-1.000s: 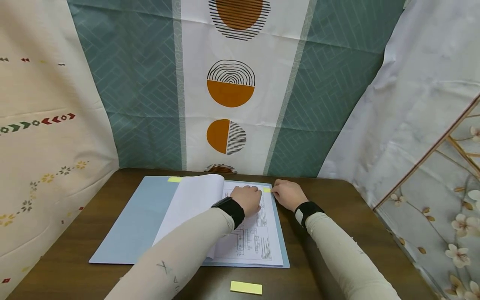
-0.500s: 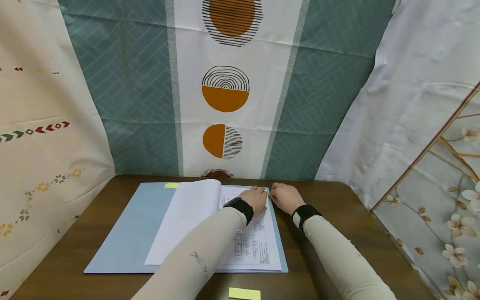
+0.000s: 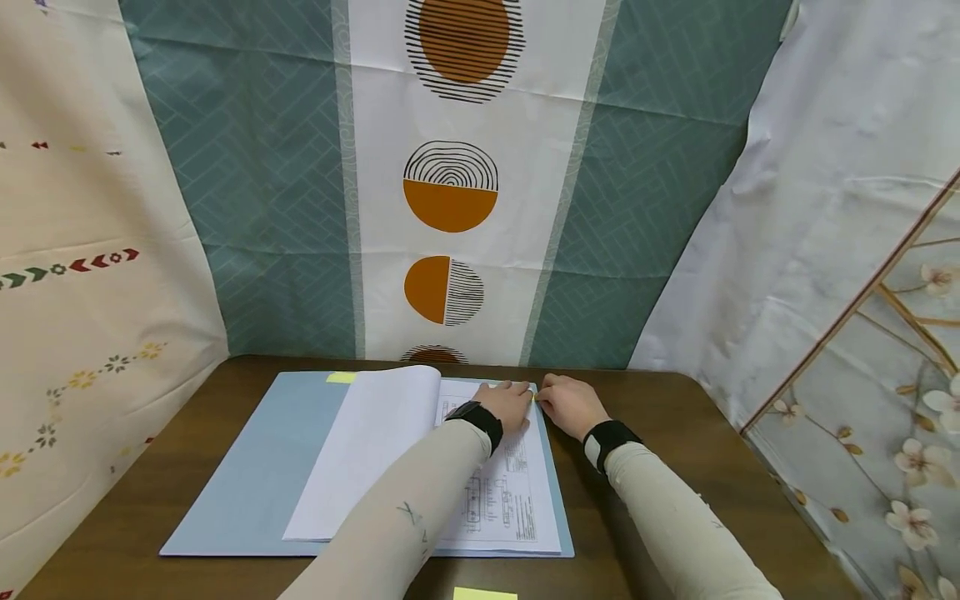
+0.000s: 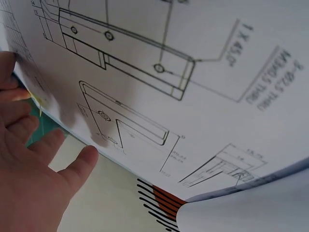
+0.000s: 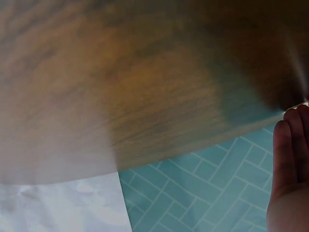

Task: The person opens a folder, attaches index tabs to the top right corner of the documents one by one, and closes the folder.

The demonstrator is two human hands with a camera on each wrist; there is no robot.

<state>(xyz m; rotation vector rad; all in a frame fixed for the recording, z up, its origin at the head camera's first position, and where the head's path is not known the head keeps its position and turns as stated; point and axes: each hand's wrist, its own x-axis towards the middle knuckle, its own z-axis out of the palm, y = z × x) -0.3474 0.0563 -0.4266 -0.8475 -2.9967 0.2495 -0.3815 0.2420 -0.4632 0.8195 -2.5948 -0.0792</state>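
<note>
A blue folder (image 3: 225, 492) lies spread on the table, holding printed technical drawings (image 3: 517, 508). My left hand (image 3: 506, 406) rests over the upper right part of the drawing page, its fingers extended and spread in the left wrist view. Beside it, my right hand (image 3: 572, 404) pinches a small yellow sticky note (image 3: 535, 398) at the page's right edge. Fingers from both hands hide most of that note; a bit of yellow shows in the left wrist view. The right wrist view catches only part of the right hand, its fingers close together.
Turned-over white sheets (image 3: 367, 458) curl up on the folder's left half. Another yellow tab (image 3: 342, 377) sticks out at their top. A yellow sticky pad (image 3: 485, 594) lies near the front of the brown table (image 3: 675, 467). Patterned cloth (image 3: 465, 250) hangs behind.
My left hand has slid right across the page to the yellow note, covering much of it. The right hand stays at the note. The head view has tilted up slightly.
</note>
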